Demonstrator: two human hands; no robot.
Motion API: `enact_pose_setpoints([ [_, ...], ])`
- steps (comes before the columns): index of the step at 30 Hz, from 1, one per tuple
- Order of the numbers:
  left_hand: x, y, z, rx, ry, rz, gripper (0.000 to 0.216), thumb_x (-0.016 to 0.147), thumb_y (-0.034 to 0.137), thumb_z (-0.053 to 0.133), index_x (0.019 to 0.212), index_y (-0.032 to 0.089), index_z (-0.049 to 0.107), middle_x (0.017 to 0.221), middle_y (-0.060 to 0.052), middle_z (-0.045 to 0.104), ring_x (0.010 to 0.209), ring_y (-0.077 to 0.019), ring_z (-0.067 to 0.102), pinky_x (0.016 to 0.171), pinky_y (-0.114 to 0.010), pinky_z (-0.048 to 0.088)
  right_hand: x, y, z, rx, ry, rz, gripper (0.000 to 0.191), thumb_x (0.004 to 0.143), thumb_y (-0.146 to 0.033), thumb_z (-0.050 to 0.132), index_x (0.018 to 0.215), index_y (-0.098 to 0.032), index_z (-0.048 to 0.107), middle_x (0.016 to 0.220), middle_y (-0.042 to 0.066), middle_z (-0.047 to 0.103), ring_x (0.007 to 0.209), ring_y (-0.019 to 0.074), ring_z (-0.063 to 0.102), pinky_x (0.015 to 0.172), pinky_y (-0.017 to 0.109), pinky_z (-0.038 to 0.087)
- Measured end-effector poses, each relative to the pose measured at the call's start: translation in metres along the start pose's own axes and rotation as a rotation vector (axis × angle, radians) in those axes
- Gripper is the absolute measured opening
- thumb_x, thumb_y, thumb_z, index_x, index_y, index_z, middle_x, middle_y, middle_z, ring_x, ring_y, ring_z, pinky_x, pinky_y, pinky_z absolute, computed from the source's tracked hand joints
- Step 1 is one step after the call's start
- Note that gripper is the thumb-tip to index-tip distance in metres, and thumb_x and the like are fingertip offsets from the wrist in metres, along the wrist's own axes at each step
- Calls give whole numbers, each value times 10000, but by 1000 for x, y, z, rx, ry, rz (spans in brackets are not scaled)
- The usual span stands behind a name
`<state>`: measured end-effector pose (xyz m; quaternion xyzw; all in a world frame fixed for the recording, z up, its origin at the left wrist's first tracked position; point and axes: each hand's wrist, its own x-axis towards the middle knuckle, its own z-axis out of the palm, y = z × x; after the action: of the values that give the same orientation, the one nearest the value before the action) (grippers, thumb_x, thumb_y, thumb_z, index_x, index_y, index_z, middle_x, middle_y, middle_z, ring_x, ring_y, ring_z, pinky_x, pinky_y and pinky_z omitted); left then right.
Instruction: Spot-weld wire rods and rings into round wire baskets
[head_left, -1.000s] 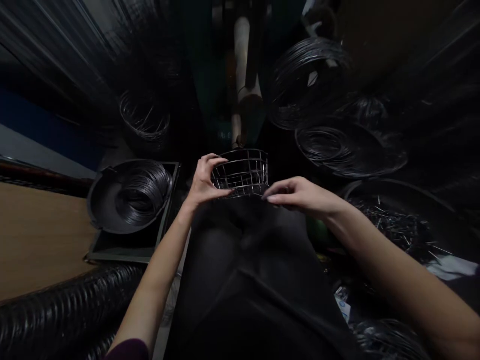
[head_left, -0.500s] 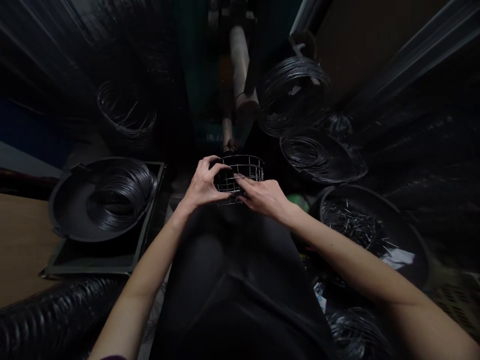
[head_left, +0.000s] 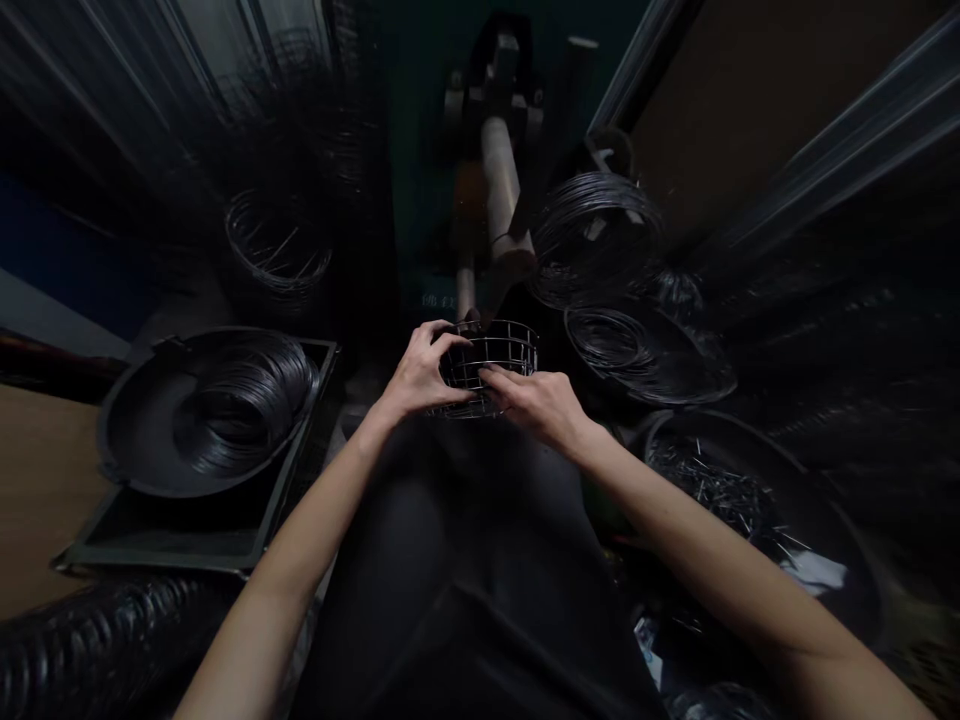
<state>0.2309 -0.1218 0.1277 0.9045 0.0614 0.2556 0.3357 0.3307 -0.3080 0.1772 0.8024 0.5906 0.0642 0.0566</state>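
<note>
A small round wire basket [head_left: 504, 352] rests on my knees, in front of a machine with a pale roller [head_left: 501, 180]. My left hand [head_left: 418, 375] grips its left rim, thumb below and fingers curled over the top wire. My right hand [head_left: 538, 402] is closed on the basket's near side, fingertips pinched at the wire mesh. Whether a loose wire lies between those fingertips I cannot make out.
A dark pan of coiled wire [head_left: 217, 400] sits on a tray [head_left: 187, 545] at the left. More wire coils [head_left: 600, 235] lie at the right, over a dish of coils [head_left: 645, 350] and a bowl of short wire bits [head_left: 720, 490]. Ribbed hose [head_left: 90, 640] runs along the bottom left.
My right hand moved left from the basket's right edge onto its near side and closed on the mesh. The left hand kept its grip. The view shifted slightly upward.
</note>
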Motion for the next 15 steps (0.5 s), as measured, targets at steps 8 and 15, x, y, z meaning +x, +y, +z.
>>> enact_pose_setpoints([
  [8, 9, -4, -3, -2, 13, 13, 681, 566, 334, 906, 1168, 194, 620, 1310, -130, 461, 1270, -316, 482, 1096, -494, 445, 8, 8, 6, -1, 109, -28, 388, 1020, -325, 386, 1313, -290, 638, 1282, 45, 670, 723, 155, 708, 537, 256, 398],
  [15, 20, -7, -10, -30, -24, -1, 658, 558, 380, 904, 1125, 190, 631, 1245, -111, 525, 1219, -304, 522, 1079, -476, 449, 13, 13, 5, 25, 99, 2, 379, 1029, -366, 378, 1290, -295, 644, 1263, 21, 686, 759, 155, 702, 537, 252, 352],
])
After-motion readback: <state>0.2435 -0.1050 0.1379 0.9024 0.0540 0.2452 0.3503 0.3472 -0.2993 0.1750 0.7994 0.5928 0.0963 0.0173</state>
